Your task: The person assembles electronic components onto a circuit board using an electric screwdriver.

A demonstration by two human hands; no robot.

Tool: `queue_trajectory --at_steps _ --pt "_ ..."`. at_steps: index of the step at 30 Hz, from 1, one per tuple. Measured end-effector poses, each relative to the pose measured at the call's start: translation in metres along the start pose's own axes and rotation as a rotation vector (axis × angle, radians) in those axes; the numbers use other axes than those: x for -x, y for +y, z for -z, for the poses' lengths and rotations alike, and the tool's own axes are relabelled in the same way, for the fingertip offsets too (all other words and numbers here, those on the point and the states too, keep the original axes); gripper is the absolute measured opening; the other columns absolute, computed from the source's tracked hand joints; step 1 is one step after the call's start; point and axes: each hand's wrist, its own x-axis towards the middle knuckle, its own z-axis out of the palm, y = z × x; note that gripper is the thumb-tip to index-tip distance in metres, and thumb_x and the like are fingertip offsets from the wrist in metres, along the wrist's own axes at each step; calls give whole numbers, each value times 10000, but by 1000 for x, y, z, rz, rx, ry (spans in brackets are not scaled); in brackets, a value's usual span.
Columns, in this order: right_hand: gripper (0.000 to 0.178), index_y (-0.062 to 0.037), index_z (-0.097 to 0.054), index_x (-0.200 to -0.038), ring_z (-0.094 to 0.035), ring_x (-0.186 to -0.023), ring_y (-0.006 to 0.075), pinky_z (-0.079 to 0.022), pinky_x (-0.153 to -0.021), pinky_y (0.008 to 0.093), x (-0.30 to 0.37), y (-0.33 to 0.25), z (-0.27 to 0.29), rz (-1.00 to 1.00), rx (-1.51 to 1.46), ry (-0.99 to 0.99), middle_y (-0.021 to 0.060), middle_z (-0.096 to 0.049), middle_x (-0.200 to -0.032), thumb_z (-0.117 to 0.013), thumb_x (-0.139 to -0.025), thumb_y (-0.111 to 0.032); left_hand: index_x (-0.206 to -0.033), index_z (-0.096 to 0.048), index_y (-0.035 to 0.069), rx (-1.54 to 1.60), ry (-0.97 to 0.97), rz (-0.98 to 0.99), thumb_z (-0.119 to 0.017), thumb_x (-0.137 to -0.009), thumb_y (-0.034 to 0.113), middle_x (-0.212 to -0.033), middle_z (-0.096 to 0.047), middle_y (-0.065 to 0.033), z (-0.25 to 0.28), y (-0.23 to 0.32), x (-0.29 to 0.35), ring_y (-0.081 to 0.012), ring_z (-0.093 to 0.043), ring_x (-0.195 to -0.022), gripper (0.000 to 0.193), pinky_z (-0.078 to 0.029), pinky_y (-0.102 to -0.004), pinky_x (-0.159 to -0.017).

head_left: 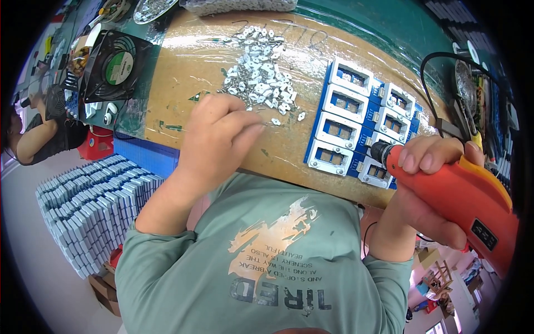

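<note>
My right hand [431, 167] is wrapped round a red electric screwdriver [461, 195] with a yellow-orange strip. Its black chuck [381, 151] points left over a blue circuit board panel [361, 146], which carries two columns of white rectangular frames [345, 101]. At the left, my left hand [217, 136] is closed, thumb and fingers together, just in front of a heap of small white oval parts [258, 78] and metal screws. What its fingertips hold, if anything, is too small to tell. One loose white part [276, 121] lies right of its fingers.
The panel and heap lie on a brown board [278, 158] on a green table. A black cooling fan [115, 67] stands at the left. Stacked pale blocks [100, 206] sit below it. A black cable [428, 69] loops at the right. Another person [44, 131] sits far left.
</note>
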Motion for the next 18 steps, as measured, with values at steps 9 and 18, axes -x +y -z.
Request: queue_trajectory --at_steps 9,18 --pt "1119 -18 -390 -1534 -594 -805 234 -483 -728 377 -1 -3 2 -18 -10 -38 120 -582 -1012 -654 -812 -831 -955 -761 75 -17 -64 46 -802 -807 97 -949 -636 -77 -2 2 -4 -290 -616 -917 154 -495 -394 -793" --pt "1133 -24 -388 -1539 -599 -819 237 -486 -741 379 -2 -2 5 -16 -12 -67 119 -585 -1028 -653 -800 -842 -935 -719 63 -19 -55 9 -769 -826 70 -965 -647 -93 -4 7 -8 -306 -616 -921 120 -488 -405 -800"
